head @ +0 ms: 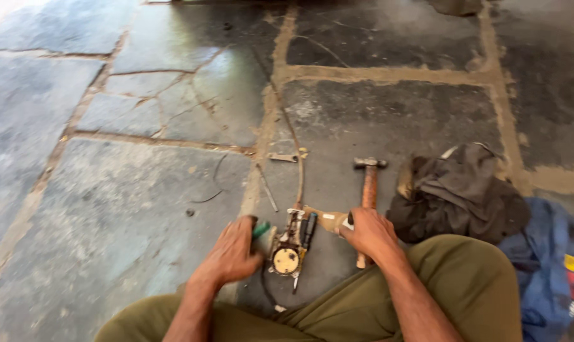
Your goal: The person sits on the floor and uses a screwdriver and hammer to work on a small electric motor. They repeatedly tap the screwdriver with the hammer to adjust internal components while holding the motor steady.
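My left hand [231, 252] is closed around a tool with a green handle tip [261, 230], beside a small metal mechanical part [288, 248] with a round cream face that lies on the stone floor. My right hand [369, 232] grips something dark at the part's right side, where a black handle [308, 229] and a tan flat piece [326, 220] show. A hammer [369, 182] with a wooden handle lies under and beyond my right hand. My knees in olive trousers frame the bottom.
A small wrench [282, 157] and a thin rod [268, 189] lie on the floor ahead. A dark crumpled cloth [458, 190] sits to the right, with a blue bag [553, 266] beside it. A thin cable [298, 161] runs away from the part. Cracked stone slabs [109, 190] extend left.
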